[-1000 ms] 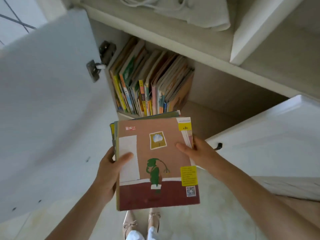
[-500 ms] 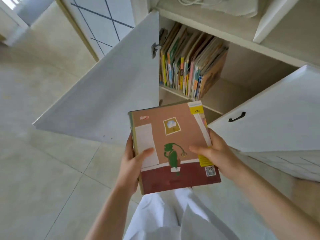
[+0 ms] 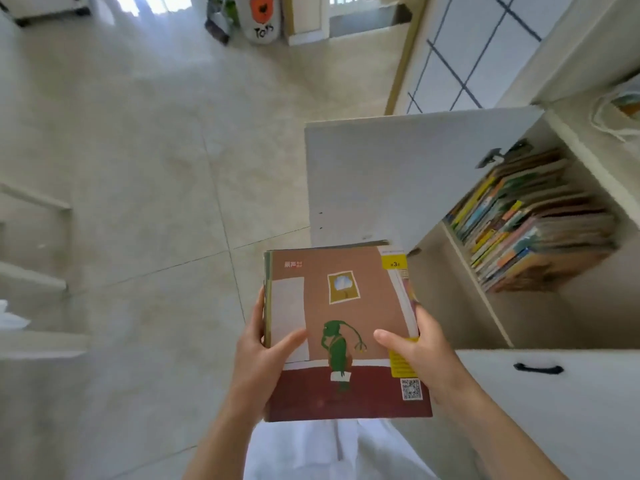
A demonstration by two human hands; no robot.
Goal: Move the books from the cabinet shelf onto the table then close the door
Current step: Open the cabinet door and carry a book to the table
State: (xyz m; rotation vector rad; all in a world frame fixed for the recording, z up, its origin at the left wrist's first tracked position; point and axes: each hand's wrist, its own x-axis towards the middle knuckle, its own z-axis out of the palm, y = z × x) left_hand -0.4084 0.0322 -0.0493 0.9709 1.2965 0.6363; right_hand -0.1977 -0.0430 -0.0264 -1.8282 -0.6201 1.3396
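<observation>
I hold a thin stack of books (image 3: 346,306) flat in front of me, the top cover brown and dark red with a green figure. My left hand (image 3: 263,355) grips its left edge, thumb on the cover. My right hand (image 3: 415,355) grips the right edge. At the right, the cabinet shelf (image 3: 478,282) holds a leaning row of several more books (image 3: 530,223). The white cabinet door (image 3: 391,174) stands wide open to the left of them. No table top is clearly in view.
A second white door with a black handle (image 3: 538,368) stands open at lower right. Pale tiled floor (image 3: 138,168) fills the left. Blurred white furniture edges (image 3: 34,202) sit at far left. A bag marked "Toys" (image 3: 261,17) stands at the far wall.
My view has swung left, away from the cabinet, which has slid to the right of the frame. The stack stays held in both hands, now clear of the shelf.
</observation>
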